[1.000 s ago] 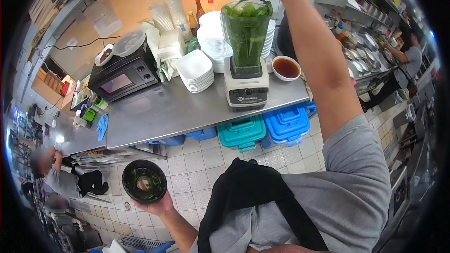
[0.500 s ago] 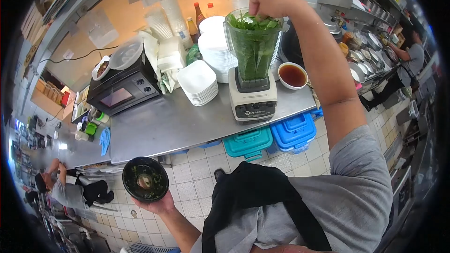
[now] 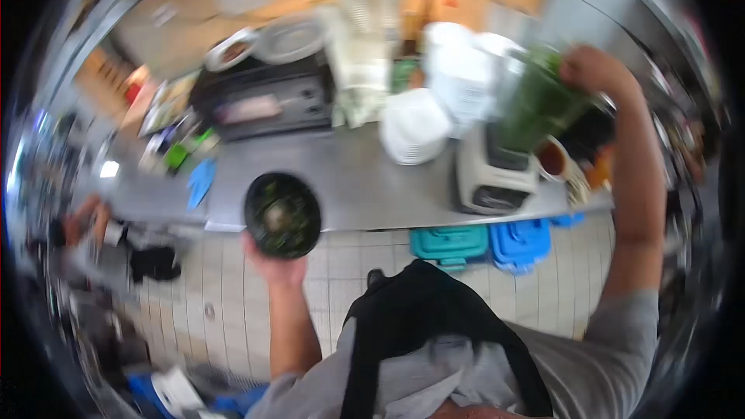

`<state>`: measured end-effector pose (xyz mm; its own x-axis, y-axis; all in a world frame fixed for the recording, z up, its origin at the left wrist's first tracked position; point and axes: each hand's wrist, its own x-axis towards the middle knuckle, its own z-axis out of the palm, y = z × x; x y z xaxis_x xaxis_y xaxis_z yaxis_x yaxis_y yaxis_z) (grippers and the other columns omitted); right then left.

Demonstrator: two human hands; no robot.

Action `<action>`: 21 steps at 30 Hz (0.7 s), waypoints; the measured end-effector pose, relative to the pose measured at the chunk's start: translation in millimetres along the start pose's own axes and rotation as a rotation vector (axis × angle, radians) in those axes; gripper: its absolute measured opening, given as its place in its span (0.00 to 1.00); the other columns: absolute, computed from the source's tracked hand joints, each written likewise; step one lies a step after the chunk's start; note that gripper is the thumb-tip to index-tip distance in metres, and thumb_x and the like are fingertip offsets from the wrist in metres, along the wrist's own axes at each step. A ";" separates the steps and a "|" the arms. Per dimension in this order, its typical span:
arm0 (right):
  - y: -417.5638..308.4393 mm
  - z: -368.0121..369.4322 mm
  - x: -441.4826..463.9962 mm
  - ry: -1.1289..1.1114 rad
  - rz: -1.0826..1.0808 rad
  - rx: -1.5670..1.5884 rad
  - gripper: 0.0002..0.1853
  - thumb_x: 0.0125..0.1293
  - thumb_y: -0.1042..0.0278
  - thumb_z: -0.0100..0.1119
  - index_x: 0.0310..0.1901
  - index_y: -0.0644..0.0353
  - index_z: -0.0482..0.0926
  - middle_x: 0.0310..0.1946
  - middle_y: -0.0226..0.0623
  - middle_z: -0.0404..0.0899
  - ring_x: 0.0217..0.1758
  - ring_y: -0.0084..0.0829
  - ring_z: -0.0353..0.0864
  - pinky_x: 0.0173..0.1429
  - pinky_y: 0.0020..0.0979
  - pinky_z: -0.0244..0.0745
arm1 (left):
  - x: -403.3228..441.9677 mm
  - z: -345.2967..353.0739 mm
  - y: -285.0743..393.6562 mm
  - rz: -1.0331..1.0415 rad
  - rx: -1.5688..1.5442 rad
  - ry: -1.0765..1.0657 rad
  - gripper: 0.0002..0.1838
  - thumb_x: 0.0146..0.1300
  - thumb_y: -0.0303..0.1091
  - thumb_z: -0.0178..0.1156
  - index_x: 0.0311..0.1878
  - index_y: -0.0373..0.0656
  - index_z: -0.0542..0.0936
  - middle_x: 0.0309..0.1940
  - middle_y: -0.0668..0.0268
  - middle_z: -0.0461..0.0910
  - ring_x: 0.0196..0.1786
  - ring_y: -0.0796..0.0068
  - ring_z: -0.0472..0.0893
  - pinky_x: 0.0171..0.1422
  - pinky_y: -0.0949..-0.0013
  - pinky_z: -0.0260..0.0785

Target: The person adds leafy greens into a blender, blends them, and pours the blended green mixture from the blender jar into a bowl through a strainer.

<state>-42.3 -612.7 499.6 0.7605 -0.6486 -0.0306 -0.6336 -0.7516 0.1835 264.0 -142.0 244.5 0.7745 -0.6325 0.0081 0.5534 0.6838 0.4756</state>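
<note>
The left hand (image 3: 277,260) has its fingers spread beneath a round black bowl (image 3: 282,215) with green bits inside. The right hand (image 3: 596,71) is at the rim of a clear blender jug (image 3: 536,101) of greens, fingers too blurred to tell.

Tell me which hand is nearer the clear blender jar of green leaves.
Right: your right hand is at the rim of the blender jar; your left hand is well to its left, holding a round black bowl.

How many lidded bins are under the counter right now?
2 clearly: a teal bin and, to its right, a blue bin. A blue edge farther right may be another, mostly hidden.
</note>
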 end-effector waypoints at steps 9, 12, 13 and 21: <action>77.7 -14.6 4.9 0.383 0.013 0.108 0.06 0.59 0.73 0.49 0.37 0.63 0.74 0.31 0.43 0.72 0.36 0.38 0.73 0.45 0.33 0.69 | 14.4 -16.1 9.0 -0.029 0.024 -0.013 0.39 0.62 0.67 0.49 0.66 0.44 0.69 0.61 0.58 0.73 0.63 0.58 0.73 0.67 0.51 0.65; 87.9 9.5 4.5 0.465 0.002 0.072 0.06 0.60 0.74 0.48 0.37 0.63 0.73 0.31 0.41 0.71 0.37 0.35 0.72 0.46 0.31 0.68 | 13.4 -10.7 16.1 -0.033 -0.034 -0.054 0.36 0.63 0.61 0.53 0.65 0.43 0.70 0.58 0.59 0.76 0.60 0.62 0.76 0.65 0.55 0.68; 89.1 17.3 4.3 0.509 0.007 0.054 0.06 0.61 0.75 0.47 0.37 0.64 0.73 0.31 0.40 0.71 0.37 0.33 0.71 0.46 0.29 0.67 | 13.5 -13.0 17.8 -0.013 -0.029 -0.046 0.36 0.63 0.61 0.53 0.65 0.43 0.70 0.58 0.59 0.76 0.60 0.62 0.76 0.65 0.55 0.68; 69.2 12.8 -7.0 0.467 -0.032 0.423 0.05 0.57 0.81 0.46 0.34 0.63 0.71 0.28 0.28 0.69 0.33 0.23 0.66 0.39 0.27 0.64 | 13.9 -4.9 15.6 0.001 0.058 -0.025 0.37 0.63 0.63 0.50 0.66 0.45 0.68 0.61 0.58 0.74 0.62 0.60 0.74 0.67 0.53 0.66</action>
<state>-93.3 -661.7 499.9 0.7010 -0.5762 0.4202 -0.5386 -0.8139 -0.2177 284.9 -138.3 247.7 0.7665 -0.6415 0.0305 0.5335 0.6624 0.5259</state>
